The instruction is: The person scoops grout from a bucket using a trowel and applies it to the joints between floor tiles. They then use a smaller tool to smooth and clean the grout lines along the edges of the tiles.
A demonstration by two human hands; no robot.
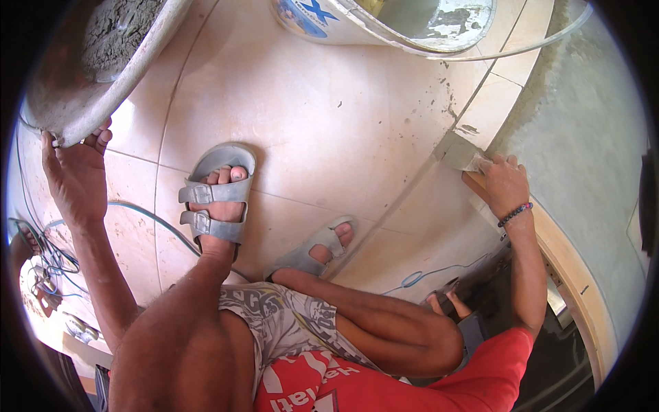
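Note:
At the upper left stands a basin (113, 89) with a lump of grey wet mortar (120, 38) inside. My left hand (79, 168) grips its near rim, thumb on one side and fingers curled on the other. Over at the right, my right hand (506, 185) is closed round a putty knife (458, 152), whose flat blade is smeared with grey. The blade lies against the tile strip (489, 110) at the foot of the wall. My fingers hide most of its handle. A beaded bracelet (515, 214) circles my right wrist.
A white bucket (329, 20) with a grey-crusted inside stands at the top. Mortar crumbs (446, 96) dot the pale tiles. Coiled cables (58, 257) lie at the left, a blue cord (412, 278) behind my foot. Wooden trim (576, 281) edges the grey wall. Another person's feet (449, 302) show low right.

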